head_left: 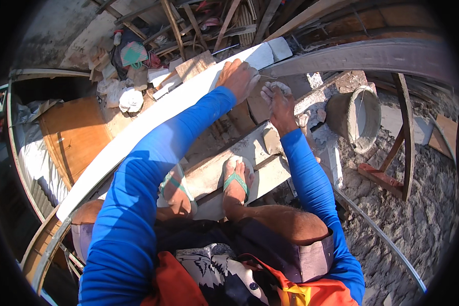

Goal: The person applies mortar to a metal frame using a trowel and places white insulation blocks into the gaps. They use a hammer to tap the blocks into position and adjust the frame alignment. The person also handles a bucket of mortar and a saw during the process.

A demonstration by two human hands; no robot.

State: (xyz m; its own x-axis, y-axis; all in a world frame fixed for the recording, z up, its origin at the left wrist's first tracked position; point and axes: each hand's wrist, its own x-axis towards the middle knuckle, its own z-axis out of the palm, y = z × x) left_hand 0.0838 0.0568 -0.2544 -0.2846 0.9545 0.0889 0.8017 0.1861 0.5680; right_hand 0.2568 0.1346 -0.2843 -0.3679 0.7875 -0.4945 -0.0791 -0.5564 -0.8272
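My left hand (238,80), its fingers bent and closed, lies against the far part of a long white ledge (153,122). My right hand (280,104) is closed in a pinch just right of it, its fingertips whitened with dust. A thin, pale strand (264,76), string or wire, stretches between the two hands; its ends are hidden in the fingers. Right of the ledge's far end, a grey curved beam (357,56) passes beyond my right hand.
My sandalled feet stand on dusty planks (206,181). A cement-crusted bucket (354,117) hangs or stands at right, near a wooden post (405,137). A metal rod (380,232) slants below it. Beyond the ledge lie a brown board (74,135), bags and stacked timber.
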